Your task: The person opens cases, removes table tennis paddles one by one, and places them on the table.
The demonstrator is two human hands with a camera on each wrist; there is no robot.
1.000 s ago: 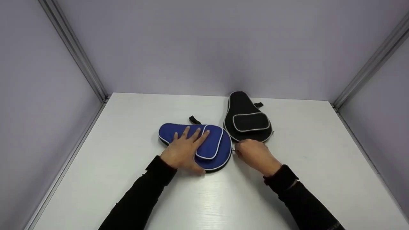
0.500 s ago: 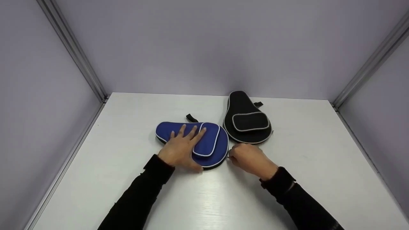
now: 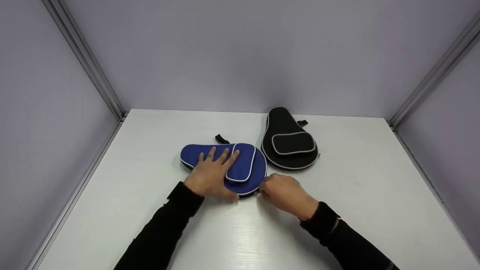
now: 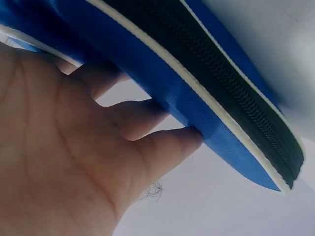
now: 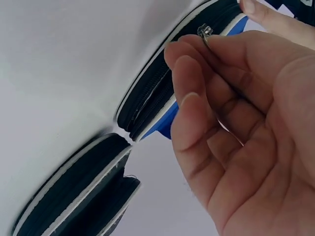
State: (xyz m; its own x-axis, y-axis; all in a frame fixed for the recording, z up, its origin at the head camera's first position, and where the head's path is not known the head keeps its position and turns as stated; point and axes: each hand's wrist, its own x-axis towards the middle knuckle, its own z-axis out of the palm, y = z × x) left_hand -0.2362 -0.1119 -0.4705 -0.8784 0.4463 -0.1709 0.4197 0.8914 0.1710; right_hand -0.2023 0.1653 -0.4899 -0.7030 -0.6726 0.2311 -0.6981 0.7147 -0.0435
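A blue paddle-shaped table tennis bat case (image 3: 258, 167) with white piping lies flat, its narrow end to the left. My left hand (image 3: 210, 178) rests on it with spread fingers, partly over the front pocket (image 3: 242, 165), thumb at the near edge. At the rounded end, my right hand (image 3: 287, 193) pinches the zipper pull (image 5: 206, 32) between thumb and curled forefinger. Along the stretch behind the slider the zip (image 5: 152, 93) is parted in the right wrist view. In the left wrist view, the zip teeth (image 4: 221, 73) on the other side look joined.
Behind and to the right lies a similar black bat case (image 3: 283, 122) with pale piping and a pocket. A black strap (image 3: 222, 139) sticks out behind the blue case. White table (image 3: 150, 135); grey walls stand at the back and both sides.
My right hand has drawn the zipper pull round the rounded end, toward the near edge and leftward. The blue case has shifted slightly left under my left hand, away from the black case.
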